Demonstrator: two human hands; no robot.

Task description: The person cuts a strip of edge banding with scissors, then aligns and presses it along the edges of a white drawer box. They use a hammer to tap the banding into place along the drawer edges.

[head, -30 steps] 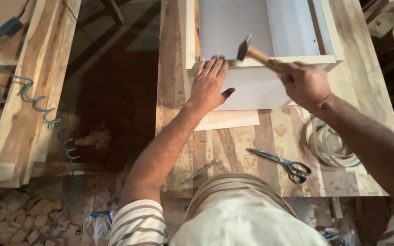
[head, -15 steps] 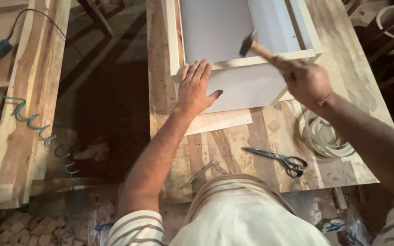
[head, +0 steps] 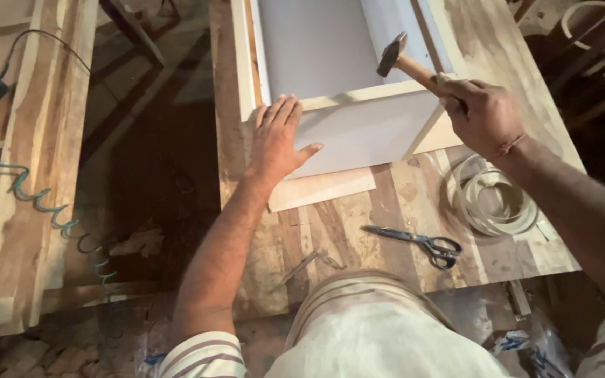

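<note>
Two hands are working on the wooden workbench (head: 498, 56). On it lies the white box (head: 358, 105) with a pale wood edge, now nearer to me than one second ago. My left hand (head: 278, 140) lies open and flat on its near left corner, as before. My right hand (head: 481, 112) grips the hammer (head: 404, 59), whose head is now raised higher above the edge. Near right, scissors (head: 418, 241) lie beside a coil of edge strip (head: 491, 196).
</note>
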